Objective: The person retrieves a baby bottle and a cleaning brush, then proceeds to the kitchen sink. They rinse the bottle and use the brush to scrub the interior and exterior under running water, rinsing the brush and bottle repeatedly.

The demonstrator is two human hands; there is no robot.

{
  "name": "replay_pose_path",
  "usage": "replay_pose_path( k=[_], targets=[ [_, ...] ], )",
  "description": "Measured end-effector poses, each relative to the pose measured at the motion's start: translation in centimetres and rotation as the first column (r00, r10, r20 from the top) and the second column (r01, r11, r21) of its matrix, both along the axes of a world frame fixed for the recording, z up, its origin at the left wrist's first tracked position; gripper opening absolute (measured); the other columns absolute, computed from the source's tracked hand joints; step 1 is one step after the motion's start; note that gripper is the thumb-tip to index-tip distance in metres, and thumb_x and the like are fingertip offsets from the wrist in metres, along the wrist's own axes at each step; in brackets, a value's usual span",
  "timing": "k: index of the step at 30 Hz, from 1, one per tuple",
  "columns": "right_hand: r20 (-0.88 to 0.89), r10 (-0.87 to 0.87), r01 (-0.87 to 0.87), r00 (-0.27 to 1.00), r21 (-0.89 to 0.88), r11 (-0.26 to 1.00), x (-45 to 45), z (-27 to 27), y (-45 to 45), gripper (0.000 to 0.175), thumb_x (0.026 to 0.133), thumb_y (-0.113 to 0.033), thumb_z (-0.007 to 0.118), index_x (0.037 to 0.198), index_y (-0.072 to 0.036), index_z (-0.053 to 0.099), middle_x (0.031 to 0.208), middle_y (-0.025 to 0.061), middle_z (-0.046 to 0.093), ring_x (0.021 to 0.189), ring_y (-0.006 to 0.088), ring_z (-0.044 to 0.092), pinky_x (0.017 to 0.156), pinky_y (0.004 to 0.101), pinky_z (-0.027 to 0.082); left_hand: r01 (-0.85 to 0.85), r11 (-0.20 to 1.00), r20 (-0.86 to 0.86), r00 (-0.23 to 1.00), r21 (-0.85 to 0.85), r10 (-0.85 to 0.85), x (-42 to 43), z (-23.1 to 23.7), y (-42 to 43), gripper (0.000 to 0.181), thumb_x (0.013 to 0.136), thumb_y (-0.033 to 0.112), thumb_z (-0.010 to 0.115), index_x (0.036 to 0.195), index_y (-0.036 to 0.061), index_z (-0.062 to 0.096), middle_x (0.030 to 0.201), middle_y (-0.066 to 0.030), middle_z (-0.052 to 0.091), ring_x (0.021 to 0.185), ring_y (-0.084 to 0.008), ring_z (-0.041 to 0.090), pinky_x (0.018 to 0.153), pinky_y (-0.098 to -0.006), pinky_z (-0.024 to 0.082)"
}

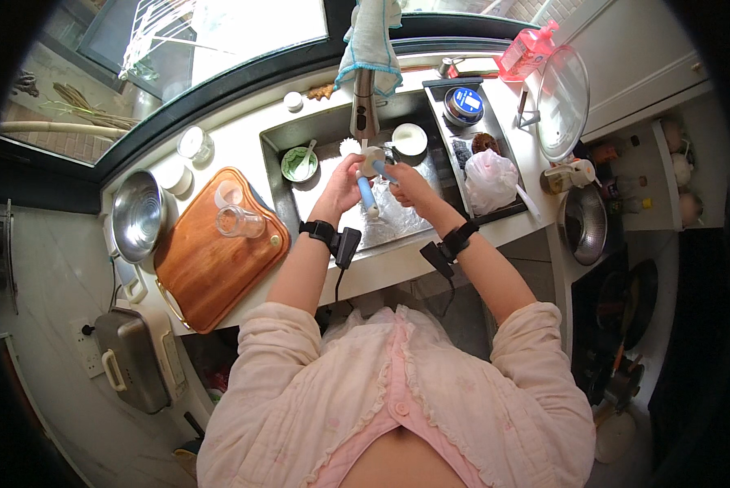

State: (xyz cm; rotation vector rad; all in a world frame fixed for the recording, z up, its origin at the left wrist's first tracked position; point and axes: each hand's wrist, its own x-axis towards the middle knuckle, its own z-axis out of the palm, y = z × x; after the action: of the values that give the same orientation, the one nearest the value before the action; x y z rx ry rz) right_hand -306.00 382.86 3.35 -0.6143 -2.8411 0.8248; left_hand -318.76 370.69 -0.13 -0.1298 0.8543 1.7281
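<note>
Over the steel sink [267,165], my left hand [338,186] grips a blue-handled brush [366,194]; white bristles show just beyond my fingers. My right hand [412,186] is closed around a second blue handle [384,171], which runs to a round pale head [373,160] between both hands. Whether that head is a sponge or another brush is hard to tell. The faucet [365,113] stands directly above them. Left of my hands in the sink sits a green-patterned bowl [297,168] with a white spoon [307,157] in it. A white mug [409,139] lies behind my right hand.
A wooden cutting board [212,268] bearing a glass jar [241,221] lies on the left counter, beside a steel basin [136,213]. The right-hand drainer tray [450,131] holds a plastic bag [491,182] and a blue-lidded tin [464,105]. A glass lid [563,104] stands farther right.
</note>
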Motion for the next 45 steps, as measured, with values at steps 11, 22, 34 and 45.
replay_pose_path(
  k=[11, 22, 34, 45],
  targets=[
    [0.206, -0.242, 0.313, 0.948, -0.735, 0.601, -0.5, 0.9, 0.0, 0.026, 0.093, -0.035, 0.055, 0.101, -0.01, 0.057, 0.067, 0.0091, 0.061, 0.06, 0.0291, 0.065, 0.051, 0.0395, 0.047, -0.012, 0.988, -0.114, 0.994, -0.156, -0.006, 1.4, -0.9, 1.3, 0.043, 0.089, 0.057, 0.053, 0.104, 0.017, 0.058, 0.093, -0.0003, 0.061, 0.08, -0.0176, 0.055, 0.068, -0.0299, 0.043],
    [0.082, -0.249, 0.257, 0.965, -0.485, 0.836, -0.5, -1.0, 0.6, 0.012, 0.094, -0.021, 0.055, 0.1, -0.011, 0.059, 0.061, 0.0035, 0.052, 0.051, 0.02, 0.058, 0.043, 0.0318, 0.042, -0.085, 0.988, -0.077, 0.994, -0.13, 0.076, 1.6, -1.4, 2.1, 0.043, 0.092, 0.05, 0.053, 0.112, 0.0118, 0.057, 0.1, -0.0036, 0.061, 0.087, -0.0195, 0.058, 0.071, -0.0318, 0.047],
    [0.198, -0.082, 0.094, 0.977, -0.05, 0.994, 0.2, 4.0, -1.3, 0.04, 0.093, -0.047, 0.047, 0.107, -0.011, 0.055, 0.078, 0.0159, 0.069, 0.071, 0.0398, 0.067, 0.066, 0.0491, 0.051, -0.158, 0.962, 0.058, 0.983, -0.22, 0.175, -0.4, -0.8, 3.0, 0.044, 0.09, 0.056, 0.052, 0.103, 0.0145, 0.058, 0.096, -0.0028, 0.06, 0.083, -0.0187, 0.058, 0.069, -0.0326, 0.049],
    [0.021, -0.441, 0.424, 0.897, -0.315, 0.849, 5.2, 3.6, 2.5, 0.034, 0.093, -0.041, 0.059, 0.098, -0.007, 0.057, 0.065, 0.0034, 0.056, 0.061, 0.0147, 0.055, 0.059, 0.033, 0.043, -0.011, 1.0, 0.425, 0.905, -0.023, 0.02, -0.2, 1.4, 3.9, 0.039, 0.089, 0.05, 0.05, 0.094, 0.0122, 0.059, 0.085, -0.0051, 0.061, 0.074, -0.0206, 0.06, 0.055, -0.0311, 0.046]
  ],
)
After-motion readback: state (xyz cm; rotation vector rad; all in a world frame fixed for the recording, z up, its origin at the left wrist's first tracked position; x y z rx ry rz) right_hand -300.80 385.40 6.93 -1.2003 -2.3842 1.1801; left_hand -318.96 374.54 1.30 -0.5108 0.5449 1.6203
